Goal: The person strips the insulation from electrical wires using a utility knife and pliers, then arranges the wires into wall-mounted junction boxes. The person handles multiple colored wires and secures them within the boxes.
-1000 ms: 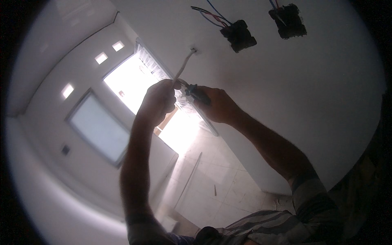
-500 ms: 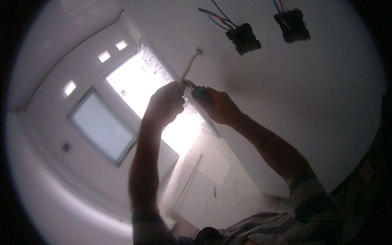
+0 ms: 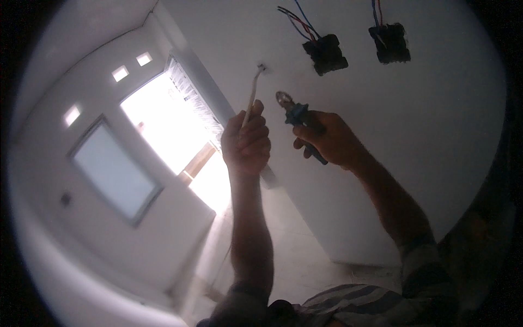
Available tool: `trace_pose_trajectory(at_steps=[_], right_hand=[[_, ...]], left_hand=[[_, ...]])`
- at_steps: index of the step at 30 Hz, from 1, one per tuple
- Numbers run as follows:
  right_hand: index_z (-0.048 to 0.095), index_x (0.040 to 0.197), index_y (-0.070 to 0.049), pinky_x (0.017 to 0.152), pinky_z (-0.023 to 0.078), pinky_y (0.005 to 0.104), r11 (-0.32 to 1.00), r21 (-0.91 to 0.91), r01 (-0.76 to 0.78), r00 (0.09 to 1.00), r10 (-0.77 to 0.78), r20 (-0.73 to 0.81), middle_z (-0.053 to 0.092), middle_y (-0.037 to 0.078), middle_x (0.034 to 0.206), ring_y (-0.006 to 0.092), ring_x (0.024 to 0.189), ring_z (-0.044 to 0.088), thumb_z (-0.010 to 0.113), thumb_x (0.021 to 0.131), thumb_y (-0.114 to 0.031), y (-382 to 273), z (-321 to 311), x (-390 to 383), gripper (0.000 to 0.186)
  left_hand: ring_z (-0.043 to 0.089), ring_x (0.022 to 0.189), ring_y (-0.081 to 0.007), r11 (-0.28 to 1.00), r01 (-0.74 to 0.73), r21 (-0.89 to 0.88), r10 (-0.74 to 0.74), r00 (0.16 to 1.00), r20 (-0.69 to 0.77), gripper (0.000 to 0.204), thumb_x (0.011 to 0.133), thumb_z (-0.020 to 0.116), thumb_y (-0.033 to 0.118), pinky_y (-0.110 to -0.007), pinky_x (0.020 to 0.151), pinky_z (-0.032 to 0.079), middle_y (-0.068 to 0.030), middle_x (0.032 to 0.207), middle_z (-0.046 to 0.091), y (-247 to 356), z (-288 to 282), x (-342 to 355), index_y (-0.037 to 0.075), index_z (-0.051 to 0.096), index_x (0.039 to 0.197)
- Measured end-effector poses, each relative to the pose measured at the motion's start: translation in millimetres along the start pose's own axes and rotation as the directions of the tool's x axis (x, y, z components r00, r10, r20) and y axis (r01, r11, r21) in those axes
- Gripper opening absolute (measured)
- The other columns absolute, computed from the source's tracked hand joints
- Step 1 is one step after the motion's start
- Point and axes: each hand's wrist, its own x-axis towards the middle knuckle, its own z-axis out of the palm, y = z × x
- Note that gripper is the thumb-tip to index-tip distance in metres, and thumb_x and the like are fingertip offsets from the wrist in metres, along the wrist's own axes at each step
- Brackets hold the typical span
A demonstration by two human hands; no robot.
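A white cable (image 3: 253, 92) comes out of a small hole in the wall. My left hand (image 3: 248, 139) is closed around its lower part, with the thumb up along the cable. To the right, my right hand (image 3: 329, 139) grips a pair of pliers (image 3: 297, 113) with dark blue-green handles. Their metal jaws point up and left, beside the cable and apart from it. Whether the jaws are parted is too small to tell. The cable's lower end is hidden by my left hand.
Two dark square wall openings, a nearer one (image 3: 326, 55) and a farther right one (image 3: 390, 43), have blue, red and black wires (image 3: 305, 27) sticking out. A bright doorway (image 3: 169, 125) and a framed pane (image 3: 116, 171) lie to the left. Pale floor tiles (image 3: 294, 240) show below.
The pliers have come away from the cable and moved right with my right hand, and their jaws now show. My left hand has shifted right and a little down, still holding the cable.
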Motion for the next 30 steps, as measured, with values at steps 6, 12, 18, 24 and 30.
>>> trace_pose_trajectory(at_steps=[6, 12, 18, 24, 30], right_hand=[[0.059, 0.114, 0.004, 0.060, 0.059, 0.0325, 0.994, -0.059, 0.096, 0.995, -0.096, 0.009, 0.069, 0.015, 0.086, 0.0191, 0.067, 0.068, 0.061, 0.091, -0.020, -15.0, -21.7, -6.7, 0.033], [0.060, 0.117, 0.002, 0.065, 0.059, 0.0337, 0.855, -0.508, -0.101, 0.993, 0.116, -0.003, 0.069, 0.018, 0.093, 0.0229, 0.076, 0.069, 0.060, 0.089, -0.015, -54.1, -32.3, -10.7, 0.033], [0.061, 0.120, -0.001, 0.072, 0.056, 0.0391, 0.474, -0.879, 0.057, 0.997, 0.023, 0.076, 0.069, 0.016, 0.090, 0.0253, 0.078, 0.068, 0.062, 0.090, -0.011, -73.6, -19.0, -0.7, 0.032], [0.063, 0.120, -0.004, 0.079, 0.055, 0.0412, 0.316, -0.945, 0.080, 0.994, 0.046, 0.099, 0.070, 0.019, 0.096, 0.0294, 0.082, 0.069, 0.061, 0.089, -0.008, -77.8, -2.9, 12.9, 0.032], [0.061, 0.122, -0.004, 0.080, 0.056, 0.0406, 0.099, -0.994, 0.038, 0.999, 0.004, 0.038, 0.070, 0.018, 0.095, 0.0295, 0.083, 0.070, 0.061, 0.089, -0.007, -80.7, 7.9, 11.6, 0.033]], left_hand=[[0.058, 0.082, -0.0144, 0.950, -0.206, -0.235, 0.217, 0.976, 0.020, 0.024, 0.100, 0.040, 0.007, -0.024, 0.067, 0.055, -0.0110, 0.097, 0.054, -53.7, -29.6, 18.5, -0.004, 0.043, 0.121], [0.059, 0.070, -0.0128, 0.278, -0.072, 0.958, 0.627, 0.769, -0.124, 0.025, 0.098, 0.056, 0.015, -0.026, 0.062, 0.048, -0.0160, 0.090, 0.068, -45.0, -28.7, 4.4, -0.007, 0.063, 0.108], [0.062, 0.066, -0.0118, -0.085, 0.104, 0.991, 0.666, 0.745, -0.022, 0.029, 0.095, 0.063, 0.019, -0.026, 0.058, 0.050, -0.0107, 0.085, 0.071, -32.8, -15.0, -0.6, -0.004, 0.067, 0.111], [0.062, 0.066, -0.0106, -0.202, 0.138, 0.970, 0.634, 0.773, 0.022, 0.028, 0.094, 0.063, 0.017, -0.025, 0.058, 0.050, -0.0100, 0.085, 0.072, -25.2, -18.9, -5.2, -0.003, 0.067, 0.113], [0.061, 0.065, -0.0097, -0.204, 0.146, 0.968, 0.633, 0.774, 0.017, 0.027, 0.095, 0.061, 0.020, -0.025, 0.058, 0.049, -0.0088, 0.083, 0.071, -25.3, -13.9, -6.7, -0.001, 0.069, 0.110]])
